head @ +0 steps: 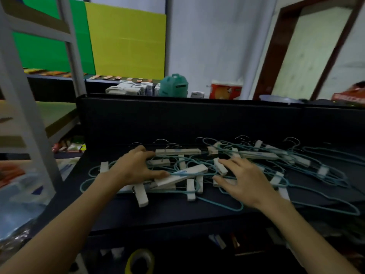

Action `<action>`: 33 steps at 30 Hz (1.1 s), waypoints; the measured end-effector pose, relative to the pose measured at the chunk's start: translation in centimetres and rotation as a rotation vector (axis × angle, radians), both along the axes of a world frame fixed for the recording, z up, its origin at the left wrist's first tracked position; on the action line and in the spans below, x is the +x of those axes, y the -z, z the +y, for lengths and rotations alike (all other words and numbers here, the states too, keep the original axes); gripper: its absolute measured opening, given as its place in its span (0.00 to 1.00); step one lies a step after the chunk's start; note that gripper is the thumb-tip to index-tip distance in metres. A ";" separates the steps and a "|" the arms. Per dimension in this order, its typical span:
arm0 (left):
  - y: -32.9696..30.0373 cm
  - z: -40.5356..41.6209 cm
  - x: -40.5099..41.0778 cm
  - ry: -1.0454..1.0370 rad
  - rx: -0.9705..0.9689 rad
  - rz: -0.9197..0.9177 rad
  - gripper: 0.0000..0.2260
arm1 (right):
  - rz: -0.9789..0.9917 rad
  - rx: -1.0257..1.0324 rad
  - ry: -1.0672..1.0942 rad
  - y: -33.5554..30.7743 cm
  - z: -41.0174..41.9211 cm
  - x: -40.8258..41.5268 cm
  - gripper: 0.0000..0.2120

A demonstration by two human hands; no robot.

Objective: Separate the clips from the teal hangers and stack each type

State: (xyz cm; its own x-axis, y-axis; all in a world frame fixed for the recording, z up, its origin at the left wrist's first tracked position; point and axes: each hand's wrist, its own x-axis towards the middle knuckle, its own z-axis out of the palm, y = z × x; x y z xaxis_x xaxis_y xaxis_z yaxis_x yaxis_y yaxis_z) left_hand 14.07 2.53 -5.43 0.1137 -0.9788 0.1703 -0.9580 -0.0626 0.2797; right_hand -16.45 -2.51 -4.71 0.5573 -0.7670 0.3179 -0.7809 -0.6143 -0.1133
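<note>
On the dark surface in front of the person lies a tangled heap of teal hangers, their thin wire loops crossing one another, with white clips still fastened along them and none yet set apart in a stack of its own. Both hands are down in the pile: the left hand rests with fingers spread and loosely bent over the left part of the heap, its thumb lying along a long white bar-shaped piece; the right hand hovers or lightly touches just beside a clip, fingers straight and relaxed, gripping nothing that I can make out. To my eye the job is at its very start, with the hands sorting through the tangle to choose a first hanger. The next move would call for freeing one hanger from the others, steadying it with one hand and pulling or pinching a clip off with the other; the interlocked wires look likely to drag their neighbours along. Behind the surface stands a dark upright panel, and beyond it a shelf with small boxes, a teal container and an orange package. Green and yellow boards lean on the wall, a white ladder frame rises on the left, a doorway opens on the right, and a roll of yellow tape sits below.
</note>
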 end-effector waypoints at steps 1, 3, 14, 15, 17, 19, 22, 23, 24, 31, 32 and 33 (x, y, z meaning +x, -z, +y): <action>0.0 0.1 -0.1 0.005 -0.040 -0.012 0.48 | -0.012 0.001 0.007 0.0 0.4 -0.1 0.30; -0.1 0.3 -0.3 0.010 -0.122 -0.005 0.46 | -0.029 -0.005 0.017 -0.1 1.0 -0.2 0.29; -1.4 0.6 0.2 -0.116 -0.285 -0.100 0.44 | -0.009 -0.032 -0.083 0.1 0.5 1.6 0.24; -1.4 0.6 0.4 -0.128 -0.290 -0.103 0.44 | -0.007 -0.024 -0.118 0.2 0.3 2.2 0.24; -1.4 0.8 0.8 -0.149 -0.299 -0.114 0.43 | -0.006 -0.001 -0.188 0.5 -0.3 3.5 0.23; -1.4 0.9 1.2 -0.179 -0.306 -0.118 0.42 | -0.005 0.024 -0.251 0.6 -1.0 4.6 0.23; -1.5 1.2 1.8 -0.226 -0.316 -0.121 0.42 | 0.019 0.081 -0.331 0.9 -1.8 6.1 0.23; -1.6 1.4 2.0 -0.241 -0.316 -0.120 0.42 | 0.036 0.103 -0.355 1.1 -2.1 6.6 0.23; -1.7 1.5 2.2 -0.253 -0.317 -0.117 0.42 | 0.054 0.124 -0.375 1.4 -2.4 7.1 0.23; -2.2 2.5 3.1 -0.302 -0.358 -0.128 0.42 | 0.126 0.199 -0.444 2.0 -4.2 8.9 0.21; -2.3 2.5 3.2 -0.303 -0.364 -0.124 0.42 | 0.121 0.187 -0.453 2.0 -4.3 9.0 0.20; -2.4 2.6 3.3 -0.302 -0.368 -0.117 0.42 | 0.117 0.172 -0.455 2.0 -4.4 9.1 0.20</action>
